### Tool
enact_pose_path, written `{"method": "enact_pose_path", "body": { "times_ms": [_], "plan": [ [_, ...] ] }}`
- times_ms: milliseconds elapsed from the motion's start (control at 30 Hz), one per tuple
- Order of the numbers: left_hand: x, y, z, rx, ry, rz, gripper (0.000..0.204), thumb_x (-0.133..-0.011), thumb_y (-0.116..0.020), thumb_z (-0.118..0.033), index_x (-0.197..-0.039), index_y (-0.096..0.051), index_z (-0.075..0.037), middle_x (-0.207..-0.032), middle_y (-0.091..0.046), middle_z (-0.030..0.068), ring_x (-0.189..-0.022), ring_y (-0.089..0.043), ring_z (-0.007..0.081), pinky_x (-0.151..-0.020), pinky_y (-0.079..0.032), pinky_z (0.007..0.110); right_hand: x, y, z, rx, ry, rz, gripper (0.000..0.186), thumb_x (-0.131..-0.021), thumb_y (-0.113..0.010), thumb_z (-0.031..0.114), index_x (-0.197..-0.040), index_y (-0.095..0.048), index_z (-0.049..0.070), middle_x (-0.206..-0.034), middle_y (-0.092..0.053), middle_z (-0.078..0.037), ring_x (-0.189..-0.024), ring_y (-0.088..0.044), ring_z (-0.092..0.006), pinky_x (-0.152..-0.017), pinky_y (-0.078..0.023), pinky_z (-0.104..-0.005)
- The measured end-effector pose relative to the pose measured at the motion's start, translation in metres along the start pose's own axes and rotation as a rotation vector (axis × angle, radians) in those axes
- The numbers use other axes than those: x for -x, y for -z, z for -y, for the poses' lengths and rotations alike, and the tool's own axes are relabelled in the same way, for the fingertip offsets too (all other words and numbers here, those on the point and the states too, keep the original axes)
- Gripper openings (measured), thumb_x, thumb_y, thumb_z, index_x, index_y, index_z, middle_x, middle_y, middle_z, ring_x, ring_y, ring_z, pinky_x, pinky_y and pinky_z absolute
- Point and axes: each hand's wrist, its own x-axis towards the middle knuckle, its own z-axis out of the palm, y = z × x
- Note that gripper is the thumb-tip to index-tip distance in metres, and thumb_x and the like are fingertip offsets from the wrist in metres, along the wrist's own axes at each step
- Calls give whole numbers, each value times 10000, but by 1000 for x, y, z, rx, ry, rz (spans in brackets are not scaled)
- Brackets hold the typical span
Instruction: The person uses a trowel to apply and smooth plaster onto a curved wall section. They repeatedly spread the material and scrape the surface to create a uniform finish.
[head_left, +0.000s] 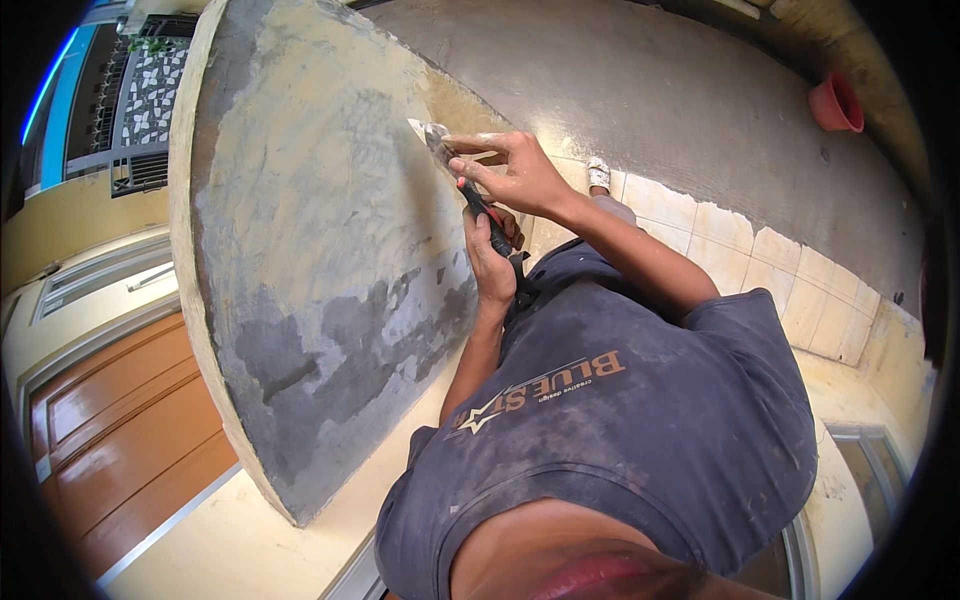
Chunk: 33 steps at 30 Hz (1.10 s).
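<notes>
A putty knife (486,215) with a black and red handle and a flat metal blade points up and left. My left hand (488,262) is closed around its handle. Above it, the thumb and fingers of my right hand (525,178) are at the blade, seeming to pinch it. The blade tip lies in front of a wall panel (330,200) patched with yellowish and grey plaster; whether it touches the surface I cannot tell. Darker grey patches cover the panel's lower part. Part of the handle is hidden by my left fingers.
A red bucket (836,104) sits at the far right on the grey floor (650,90). Cream tiles (720,235) edge that floor, where my shoe (598,174) shows. An orange-brown door (135,430) and a dark metal railing (140,172) are on the left.
</notes>
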Motion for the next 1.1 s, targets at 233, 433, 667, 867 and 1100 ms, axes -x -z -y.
{"method": "enact_pose_path", "body": {
  "times_ms": [233,433,667,867,1100],
  "plan": [
    [15,32,-21,-700,-193,-114,425,-1052,-634,-183,-1387,-516,50,-1008,-677,203,-884,-701,310,-707,-540,434,32,1,0,164,34,-141,780,-949,-781,295,-1520,-471,-137,-1323,-684,-314,-1228,-691,-389,-1069,-533,-476],
    [19,23,-41,-956,-538,-159,417,-988,-698,-120,-1336,-588,82,-1119,-696,284,-1058,-681,491,-893,-541,514,25,-21,-7,525,283,-89,821,-1025,-665,411,-1582,-381,-121,-1647,-371,-340,-1570,-320,-451,-1274,-298,-485],
    [3,18,-77,-1172,-549,-266,375,-935,-716,-93,-1275,-676,61,-1003,-685,235,-896,-704,444,-764,-560,505,-12,-52,-22,137,160,13,745,-1065,-628,415,-1608,-402,-42,-1636,-425,-292,-1550,-401,-331,-1247,-345,-432],
    [-7,7,-97,-1269,-550,-271,391,-879,-739,-84,-1247,-709,42,-957,-692,206,-805,-723,406,-697,-579,472,-26,-53,-8,22,-87,-20,639,-1059,-642,346,-1532,-507,-62,-1290,-724,-261,-1036,-724,-243,-905,-577,-392],
    [-34,-9,-96,-1238,-495,-276,383,-869,-731,-81,-1215,-713,82,-1026,-744,236,-879,-746,409,-747,-592,458,-54,-38,11,133,-52,-113,373,-1007,-612,192,-1116,-716,-150,-605,-589,-274,-535,-632,-274,-621,-512,-459]
  ]
}}
